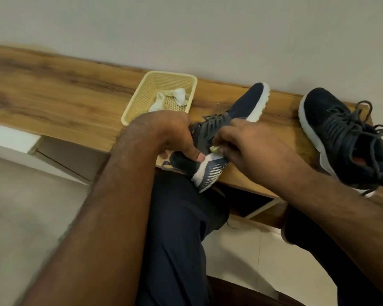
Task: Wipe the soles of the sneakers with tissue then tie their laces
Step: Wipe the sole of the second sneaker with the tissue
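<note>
A yellow mesh basket sits on a wooden shelf.

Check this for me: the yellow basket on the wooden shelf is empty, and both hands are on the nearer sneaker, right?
Not quite. The head view shows the yellow basket holds crumpled tissues. The rest stands: it sits on the wooden shelf, and both hands are on the nearer sneaker.

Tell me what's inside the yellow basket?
Crumpled white tissues lie inside the yellow basket. The left hand covers its near corner, so anything there is hidden.
</note>
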